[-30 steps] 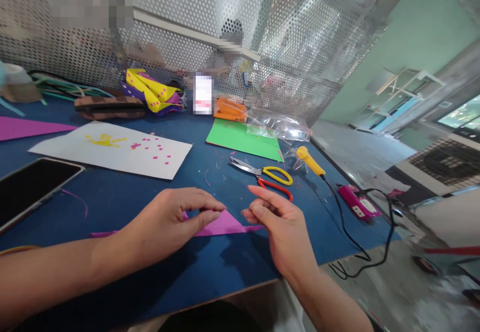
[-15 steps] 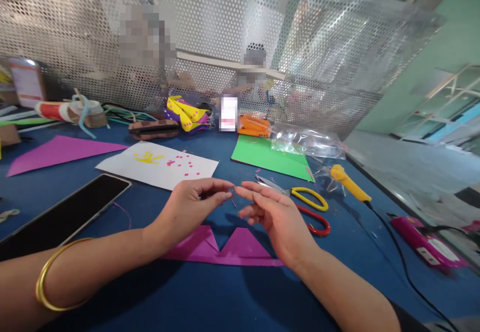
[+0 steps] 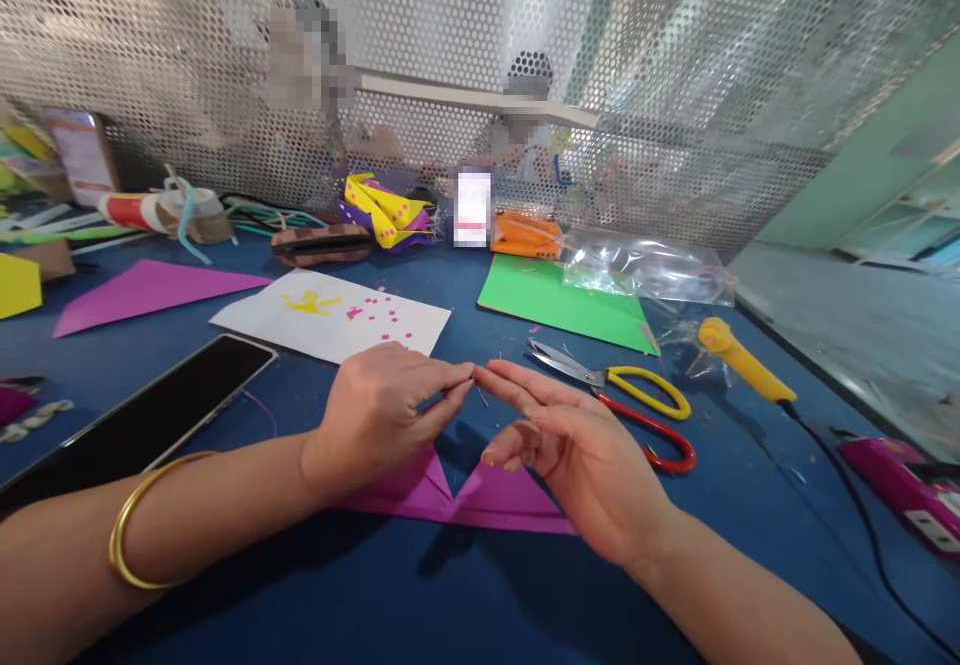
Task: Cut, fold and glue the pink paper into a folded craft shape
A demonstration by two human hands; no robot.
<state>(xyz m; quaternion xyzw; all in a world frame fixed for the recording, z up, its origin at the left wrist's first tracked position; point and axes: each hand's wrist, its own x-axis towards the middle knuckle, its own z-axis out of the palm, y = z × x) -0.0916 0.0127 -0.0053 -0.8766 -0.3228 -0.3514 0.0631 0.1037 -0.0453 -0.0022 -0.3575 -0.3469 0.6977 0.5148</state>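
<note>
My left hand [image 3: 375,415] pinches thumb and fingers together at the fingertips of my right hand [image 3: 600,470]. Anything between those fingertips is too small to make out. The right hand's upper fingers reach out straight toward the pinch, while its lower fingers curl loosely. Below both hands lies a folded magenta paper [image 3: 514,505] with a V-shaped notch, its ends partly covered by the hands. Scissors [image 3: 598,377] with one yellow and one red handle rest just past the right hand. Beyond the left hand is a white sheet [image 3: 330,325] with small yellow and pink bits on it.
A dark phone [image 3: 142,415] and a magenta sheet [image 3: 157,295] are at left. Green sheets [image 3: 562,295] lie ahead. A corded yellow glue gun [image 3: 754,365] and pink power strip [image 3: 900,485] are at right. A perforated metal screen [image 3: 427,35] stands behind.
The view has shifted, so the table things sit farther right. My left hand has turned more knuckles-up, still pinching at the right fingertips. The right hand's lower fingers are curled more.
</note>
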